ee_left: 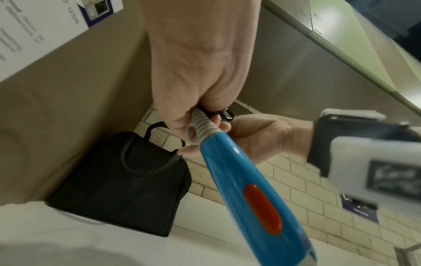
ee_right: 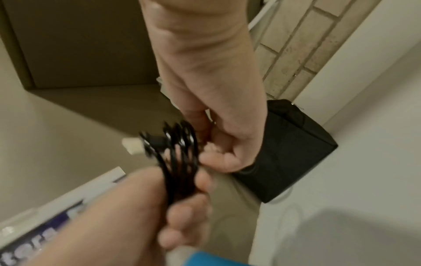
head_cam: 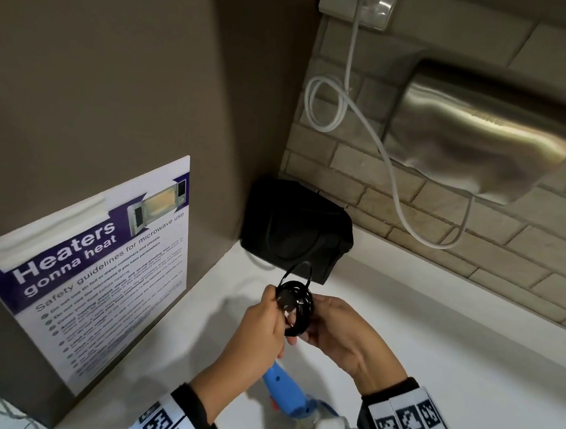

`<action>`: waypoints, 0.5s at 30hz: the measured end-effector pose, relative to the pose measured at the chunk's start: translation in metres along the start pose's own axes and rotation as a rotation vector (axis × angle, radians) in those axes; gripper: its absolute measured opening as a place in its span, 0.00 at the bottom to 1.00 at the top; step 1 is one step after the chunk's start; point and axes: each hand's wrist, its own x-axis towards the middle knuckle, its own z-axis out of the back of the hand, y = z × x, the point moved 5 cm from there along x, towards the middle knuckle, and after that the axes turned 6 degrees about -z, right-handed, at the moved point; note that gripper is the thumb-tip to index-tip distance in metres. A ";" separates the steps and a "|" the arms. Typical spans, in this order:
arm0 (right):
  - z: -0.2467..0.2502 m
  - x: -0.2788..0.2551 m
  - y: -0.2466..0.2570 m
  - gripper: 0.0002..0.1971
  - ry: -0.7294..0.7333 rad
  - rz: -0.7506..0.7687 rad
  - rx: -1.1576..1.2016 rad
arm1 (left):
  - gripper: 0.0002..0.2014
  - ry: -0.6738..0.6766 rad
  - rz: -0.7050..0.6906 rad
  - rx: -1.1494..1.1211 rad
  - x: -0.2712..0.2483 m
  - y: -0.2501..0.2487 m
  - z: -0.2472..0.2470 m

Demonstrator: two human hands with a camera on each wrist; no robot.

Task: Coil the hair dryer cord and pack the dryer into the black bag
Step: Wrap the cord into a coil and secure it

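A black cord coil [head_cam: 297,307] sits between both hands above the white counter [head_cam: 451,330]. My left hand [head_cam: 257,323] grips the coil [ee_right: 177,154] together with the grey strain relief [ee_left: 200,126] at the cord's root. The blue hair dryer [head_cam: 284,393], with its orange switch [ee_left: 262,210], hangs below that hand. From the right, my right hand [head_cam: 337,325] curls its fingers [ee_right: 216,149] round the coil. One loose loop sticks up from the bundle. The black bag [head_cam: 294,232] stands shut in the corner behind the hands, its handles [ee_left: 145,156] lying against its side.
A steel hand dryer [head_cam: 488,135] hangs on the brick wall at the right, with its white cable [head_cam: 349,101] looping up to a socket [head_cam: 356,1]. A microwave safety poster [head_cam: 96,275] leans on the brown wall at the left.
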 end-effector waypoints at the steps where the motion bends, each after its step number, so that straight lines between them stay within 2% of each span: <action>1: -0.002 -0.003 0.002 0.15 0.028 0.011 0.030 | 0.09 -0.005 0.028 0.019 0.001 0.004 0.002; 3: -0.006 -0.012 0.008 0.16 0.088 0.043 0.026 | 0.08 -0.005 0.065 0.067 0.002 0.007 0.003; 6: -0.014 -0.021 0.012 0.15 0.147 0.146 -0.126 | 0.07 -0.028 0.079 0.030 0.002 0.003 0.003; 9: -0.017 -0.022 0.011 0.11 0.145 0.225 -0.145 | 0.02 -0.028 0.057 -0.021 0.001 -0.004 0.002; 10: -0.016 -0.021 0.010 0.13 0.114 0.250 -0.118 | 0.01 -0.027 0.030 -0.018 0.000 -0.007 0.002; 12: -0.014 -0.019 0.011 0.28 -0.010 0.313 -0.141 | 0.02 -0.031 -0.006 -0.017 -0.001 -0.010 0.002; 14: -0.014 -0.022 0.012 0.45 -0.180 0.436 -0.321 | 0.01 -0.036 -0.013 0.002 -0.001 -0.010 0.004; 15: -0.018 -0.026 0.013 0.50 -0.224 0.519 -0.410 | 0.02 -0.038 -0.017 0.020 -0.001 -0.009 0.005</action>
